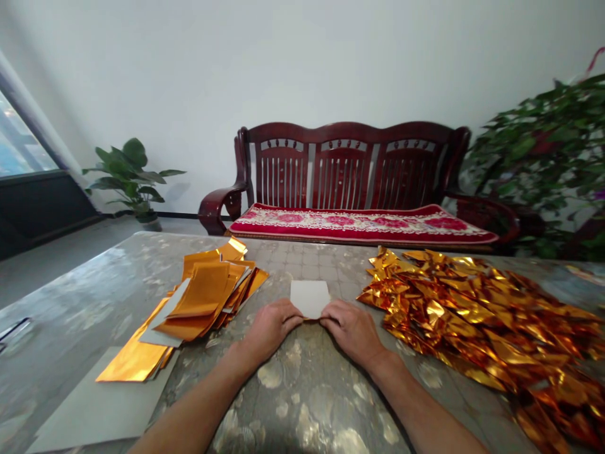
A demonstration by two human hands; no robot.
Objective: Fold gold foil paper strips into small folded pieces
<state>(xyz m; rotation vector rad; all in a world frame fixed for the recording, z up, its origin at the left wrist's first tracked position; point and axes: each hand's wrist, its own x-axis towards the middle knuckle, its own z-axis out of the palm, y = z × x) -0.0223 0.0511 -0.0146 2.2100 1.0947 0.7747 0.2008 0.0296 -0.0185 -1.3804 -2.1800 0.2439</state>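
A small sheet of foil paper (309, 297), pale side up, lies in front of me with its near edge curled up and a thin gold strip showing there. My left hand (275, 321) pinches the near left corner between thumb and fingers. At the near right corner my right hand (350, 328) pinches the same sheet. To the left sits a loose stack of flat gold foil sheets (203, 293), a few turned grey side up. On the right spreads a big heap of folded gold foil pieces (454, 309).
The table (283, 391) has a patterned, glossy cover. A grey board (108, 403) lies under the near end of the stack. Beyond the table stand a dark wooden bench (347, 167) with a red floral cover, a potted plant (135, 173) and a leafy plant (543, 145).
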